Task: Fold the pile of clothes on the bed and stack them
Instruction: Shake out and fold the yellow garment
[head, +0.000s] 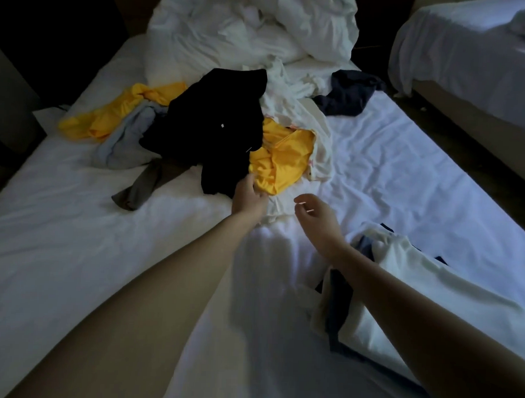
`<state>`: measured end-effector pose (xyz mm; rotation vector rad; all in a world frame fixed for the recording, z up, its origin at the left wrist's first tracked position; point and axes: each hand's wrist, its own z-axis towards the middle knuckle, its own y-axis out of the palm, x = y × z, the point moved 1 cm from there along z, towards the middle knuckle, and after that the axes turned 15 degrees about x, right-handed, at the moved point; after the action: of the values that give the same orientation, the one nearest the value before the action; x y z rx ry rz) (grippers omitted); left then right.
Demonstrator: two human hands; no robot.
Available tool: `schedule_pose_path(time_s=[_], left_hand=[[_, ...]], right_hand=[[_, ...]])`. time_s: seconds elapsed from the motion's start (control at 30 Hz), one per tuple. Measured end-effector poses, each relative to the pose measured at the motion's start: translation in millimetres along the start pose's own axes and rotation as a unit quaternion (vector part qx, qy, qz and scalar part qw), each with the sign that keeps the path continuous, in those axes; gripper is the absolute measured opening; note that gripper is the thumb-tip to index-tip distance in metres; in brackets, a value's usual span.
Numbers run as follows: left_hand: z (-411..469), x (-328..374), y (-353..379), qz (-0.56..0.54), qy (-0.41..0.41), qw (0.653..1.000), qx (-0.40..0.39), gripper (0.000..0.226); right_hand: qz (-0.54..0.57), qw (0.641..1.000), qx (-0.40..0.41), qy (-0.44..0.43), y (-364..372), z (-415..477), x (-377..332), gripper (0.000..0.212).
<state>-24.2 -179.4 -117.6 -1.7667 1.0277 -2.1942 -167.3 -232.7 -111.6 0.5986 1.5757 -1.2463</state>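
Note:
A loose pile of clothes lies mid-bed: a black garment [210,122] on top, a yellow garment [283,161] to its right, another yellow piece [109,119] at the left, a pale grey-blue piece [126,140], a grey-brown piece [142,185] and a white garment [300,110]. My left hand [249,198] reaches the near edge of the yellow garment, its fingers curled at the cloth. Just right of it hovers my right hand [314,212], fingers loosely curled, holding nothing. A folded stack of white and dark clothes [401,278] lies under my right forearm.
A crumpled white duvet [255,29] fills the head of the bed. A dark navy garment [351,91] lies apart at the right. The white sheet [76,222] is bare at the near left. A second bed [474,51] stands at the right across a dark gap.

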Motion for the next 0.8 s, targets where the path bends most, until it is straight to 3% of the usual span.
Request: schedule_pose_path(time_s=[0.07, 0.17, 0.27, 0.37, 0.47, 0.53, 0.67, 0.8], left_hand=[[16, -7, 16, 0.131, 0.089, 0.987, -0.041, 0.061], [24, -17, 31, 0.229, 0.142, 0.962, -0.051, 0.047], [20, -27, 36, 0.127, 0.124, 0.984, 0.033, 0.025], [5, -31, 34, 0.068, 0.143, 0.986, 0.047, 0.031], [-23, -31, 26, 0.036, 0.200, 0.979, 0.013, 0.060], [-32, -34, 17, 0.011, 0.202, 0.979, 0.002, 0.065], [-44, -15, -27, -0.167, 0.083, 0.980, -0.074, 0.021], [-61, 6, -80, -0.221, 0.055, 0.959, -0.168, 0.022]], right_hand=[[0.007, 1.000, 0.023, 0.016, 9, 4, 21, 0.025], [0.024, 0.998, 0.043, 0.036, 19, 9, 41, 0.024], [0.038, 0.998, 0.033, 0.031, 25, 13, 47, 0.022], [0.051, 0.997, 0.040, 0.034, 24, 11, 49, 0.023], [0.053, 0.998, 0.028, 0.028, 22, 6, 42, 0.034], [0.001, 0.999, 0.011, -0.030, 18, 0, 34, 0.053], [-0.101, 0.985, -0.009, -0.142, 11, -20, 17, 0.082], [-0.137, 0.973, -0.011, -0.187, 8, -54, -9, 0.090]])
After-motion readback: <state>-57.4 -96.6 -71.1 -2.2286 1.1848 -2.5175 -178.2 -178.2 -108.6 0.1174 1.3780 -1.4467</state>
